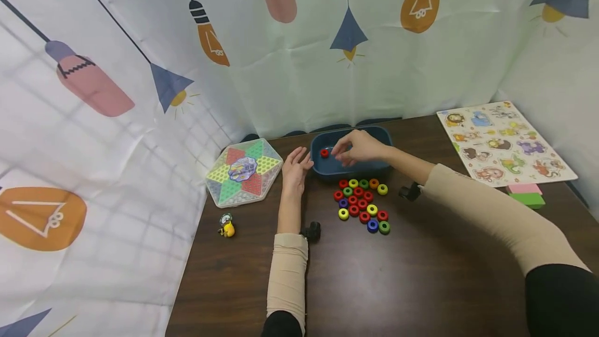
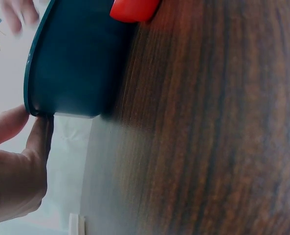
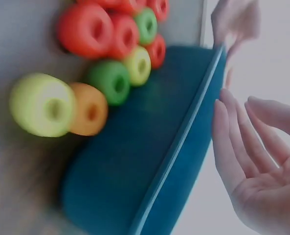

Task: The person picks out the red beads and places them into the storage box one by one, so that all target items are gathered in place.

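Observation:
A dark blue plastic tub (image 1: 348, 173) stands near the back edge of the table, one red ring bead (image 1: 324, 153) on its floor. At the tub's left end, my left hand (image 1: 295, 170) pinches the rim between thumb and fingers; the left wrist view shows the fingertips at the rim's corner (image 2: 34, 110). My right hand (image 1: 359, 147) hovers over the tub with loosely bent fingers and nothing between them, as the right wrist view of the hand (image 3: 262, 156) also shows. In front of the tub lie several ring beads (image 1: 362, 204) in red, yellow, green, blue and orange.
Left of the tub lies a hexagonal star-patterned game board (image 1: 243, 173). A small yellow toy (image 1: 228, 229) is nearer the table's left edge. At right rests an animal picture board (image 1: 507, 142), beside pink and green blocks (image 1: 528, 200). A patterned curtain (image 1: 304, 82) hangs behind.

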Action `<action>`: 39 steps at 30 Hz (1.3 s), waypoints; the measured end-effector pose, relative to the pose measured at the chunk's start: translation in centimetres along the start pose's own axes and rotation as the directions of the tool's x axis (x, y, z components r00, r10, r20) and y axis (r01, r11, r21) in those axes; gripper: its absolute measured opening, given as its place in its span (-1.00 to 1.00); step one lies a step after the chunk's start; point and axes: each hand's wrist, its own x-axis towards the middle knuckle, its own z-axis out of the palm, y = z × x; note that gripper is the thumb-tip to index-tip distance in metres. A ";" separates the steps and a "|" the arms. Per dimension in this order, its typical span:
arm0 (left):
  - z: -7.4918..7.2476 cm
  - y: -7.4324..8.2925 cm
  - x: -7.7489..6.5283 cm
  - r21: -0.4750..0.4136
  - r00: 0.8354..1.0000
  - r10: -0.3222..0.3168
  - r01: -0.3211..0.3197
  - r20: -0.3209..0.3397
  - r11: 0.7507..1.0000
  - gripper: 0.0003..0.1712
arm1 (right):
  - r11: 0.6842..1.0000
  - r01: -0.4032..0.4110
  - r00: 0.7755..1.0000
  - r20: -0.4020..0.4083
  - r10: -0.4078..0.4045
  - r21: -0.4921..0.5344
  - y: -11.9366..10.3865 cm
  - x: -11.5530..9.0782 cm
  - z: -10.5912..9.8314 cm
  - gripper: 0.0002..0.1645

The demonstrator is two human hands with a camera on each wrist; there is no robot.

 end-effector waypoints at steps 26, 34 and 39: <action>-0.1 0.3 0.4 -0.016 1.000 -0.012 0.012 -0.007 1.000 -0.24 | 0.979 -0.173 0.985 0.012 0.175 -0.104 4.7 -12.7 5.5 -0.83; -0.2 0.0 0.1 -0.029 1.000 -0.018 0.017 -0.008 0.999 -0.21 | 0.987 -0.156 0.987 0.044 0.157 -0.027 4.5 -12.8 5.0 -0.84; -0.3 0.0 0.1 -0.021 1.000 -0.023 0.023 -0.012 1.000 -0.24 | 0.993 -0.120 0.992 0.038 0.119 0.007 3.4 -12.0 3.4 -0.87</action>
